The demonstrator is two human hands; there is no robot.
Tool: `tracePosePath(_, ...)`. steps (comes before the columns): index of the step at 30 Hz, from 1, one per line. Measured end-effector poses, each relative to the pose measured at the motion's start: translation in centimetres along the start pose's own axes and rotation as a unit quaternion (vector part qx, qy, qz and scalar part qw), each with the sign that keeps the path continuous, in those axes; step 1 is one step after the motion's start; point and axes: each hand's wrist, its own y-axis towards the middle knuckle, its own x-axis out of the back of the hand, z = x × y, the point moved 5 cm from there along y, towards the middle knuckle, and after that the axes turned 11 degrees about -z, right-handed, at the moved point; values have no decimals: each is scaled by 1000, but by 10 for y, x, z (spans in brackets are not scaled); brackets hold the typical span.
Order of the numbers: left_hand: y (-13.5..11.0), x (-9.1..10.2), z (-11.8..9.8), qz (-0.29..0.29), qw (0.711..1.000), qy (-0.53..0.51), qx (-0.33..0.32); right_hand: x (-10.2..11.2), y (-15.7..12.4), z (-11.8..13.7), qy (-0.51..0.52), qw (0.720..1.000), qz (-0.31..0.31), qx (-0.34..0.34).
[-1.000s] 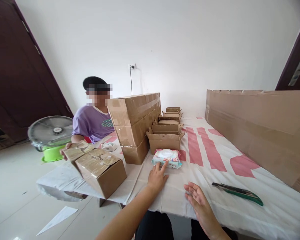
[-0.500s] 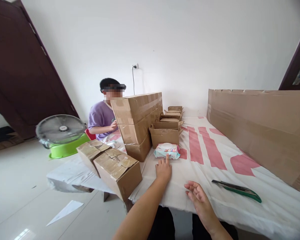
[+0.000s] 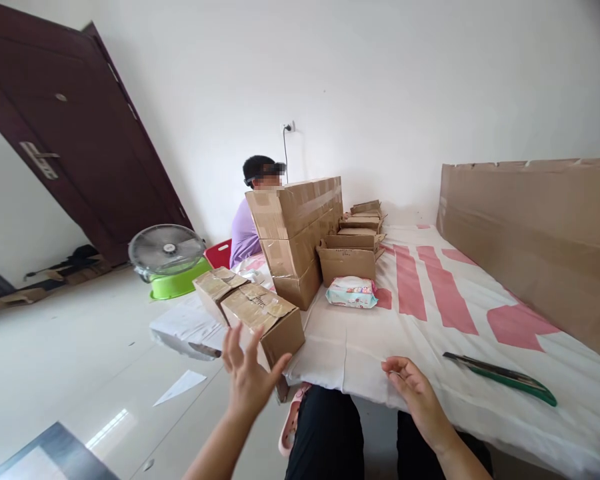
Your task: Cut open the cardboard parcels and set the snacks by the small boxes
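Note:
My left hand is raised with fingers spread, in front of the nearer closed cardboard box at the table's left corner. It holds nothing; whether it touches the box I cannot tell. My right hand rests at the table's front edge, empty, its fingers loosely bent and thumb apart. To its right lies a utility knife with a green handle. A pack of wet wipes sits on the cloth, against the front of an open cardboard box.
Stacked taped boxes form a wall left of the open boxes. A large cardboard panel stands along the right side. Behind the stack sits another person. A fan lies on a green basin on the floor.
My left hand has left the wipes pack, moving left and back to the closed box, fingers now spread. The view has turned left. The other person has leaned toward the far open boxes.

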Motion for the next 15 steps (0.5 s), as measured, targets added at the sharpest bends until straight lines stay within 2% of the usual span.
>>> tracePosePath(1, 10, -1, 13, 16, 999, 31, 33, -1, 0, 1, 0, 1000, -1, 0)
tracePosePath(3, 20, -8, 29, 66, 995, 23, 70, -1, -1, 3, 1, 1000, -7, 2)
tracePosePath(5, 20, -15, 34, 90, 991, -23, 95, 0, -1, 3, 0, 1000, -13, 5)
tracePosePath(7, 13, -17, 29, 80, 988, -55, 119, 0, 0, 2, -5, 1000, -14, 9)
tracePosePath(9, 2, -18, 15, 73, 986, -69, 135, -1, 0, 0, -11, 1000, -12, 21)
tracePosePath(11, -14, -18, -10, 87, 982, -98, 134, -3, -1, -3, -17, 999, -16, 45)
tracePosePath(13, -32, -21, -41, 125, 974, -146, 123, -5, -4, -7, -33, 995, -30, 91)
tracePosePath(15, -53, -26, -73, 188, 958, -192, 97, -7, -7, -12, -64, 987, -44, 140)
